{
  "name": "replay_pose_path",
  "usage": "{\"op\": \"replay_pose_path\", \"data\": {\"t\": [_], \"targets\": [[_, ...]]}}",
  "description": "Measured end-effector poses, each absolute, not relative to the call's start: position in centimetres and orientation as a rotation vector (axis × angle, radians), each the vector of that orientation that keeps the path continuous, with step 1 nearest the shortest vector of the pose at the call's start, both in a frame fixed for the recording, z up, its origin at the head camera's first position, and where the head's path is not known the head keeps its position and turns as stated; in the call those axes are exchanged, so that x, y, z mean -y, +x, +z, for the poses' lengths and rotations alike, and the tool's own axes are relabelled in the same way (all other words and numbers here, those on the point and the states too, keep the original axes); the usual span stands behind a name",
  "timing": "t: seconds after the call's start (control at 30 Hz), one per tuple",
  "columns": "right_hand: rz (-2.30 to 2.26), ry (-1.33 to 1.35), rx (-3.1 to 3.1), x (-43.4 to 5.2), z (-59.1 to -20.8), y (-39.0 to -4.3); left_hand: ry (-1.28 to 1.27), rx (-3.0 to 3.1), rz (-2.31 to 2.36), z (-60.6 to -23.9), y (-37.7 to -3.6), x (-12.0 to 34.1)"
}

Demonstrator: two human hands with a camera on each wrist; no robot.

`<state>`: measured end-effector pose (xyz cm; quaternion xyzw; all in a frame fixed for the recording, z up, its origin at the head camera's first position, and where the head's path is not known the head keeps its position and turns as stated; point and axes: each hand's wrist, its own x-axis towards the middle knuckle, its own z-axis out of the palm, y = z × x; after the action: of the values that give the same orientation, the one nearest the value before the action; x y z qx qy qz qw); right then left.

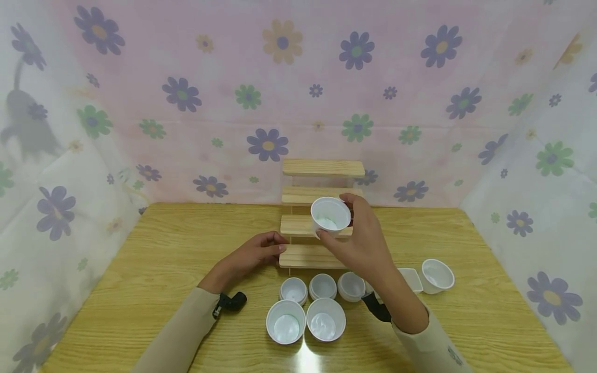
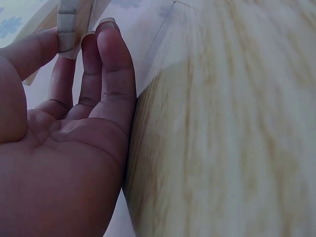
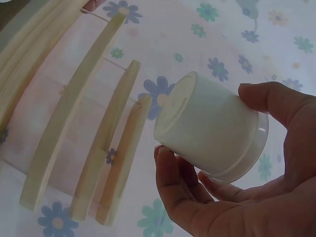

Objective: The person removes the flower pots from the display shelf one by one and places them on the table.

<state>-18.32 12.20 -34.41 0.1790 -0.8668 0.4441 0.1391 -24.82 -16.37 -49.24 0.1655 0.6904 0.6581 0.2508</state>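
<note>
The white plastic cup (image 1: 330, 216) is sitting in my right hand (image 1: 361, 243), which is holding it in the air in front of the wooden stepped shelf (image 1: 322, 212), about level with its second and third steps. My thumb and fingers (image 3: 173, 173) are curling round its wall, and its mouth is tilting toward me; I am seeing only white inside and cannot tell whether anything is in it. My left hand (image 1: 254, 251) is holding nothing, its loosely bent fingertips (image 2: 106, 29) touching the left end of the shelf's lowest step.

Below my right hand, on the wooden table (image 1: 154, 259), three smaller white cups (image 1: 323, 286) are standing upright in a row just in front of the shelf, and two wider white cups (image 1: 305, 320) are standing side by side nearer to me; all are showing only white insides. My right wrist is partly hiding the third small cup. To the right, a white square dish (image 1: 412, 278) is lying just beside a white bowl (image 1: 437, 275). Flowered cloth (image 1: 224, 93) is hanging behind and at both sides.
</note>
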Motion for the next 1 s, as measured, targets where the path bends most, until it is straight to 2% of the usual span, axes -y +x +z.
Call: {"op": "replay_pose_path", "data": {"t": [1.0], "targets": [[1.107,0.573,2.550,-13.7,-36.7,-15.1,0.502,-1.894,1.773,-49.3,-24.6,16.6]]}}
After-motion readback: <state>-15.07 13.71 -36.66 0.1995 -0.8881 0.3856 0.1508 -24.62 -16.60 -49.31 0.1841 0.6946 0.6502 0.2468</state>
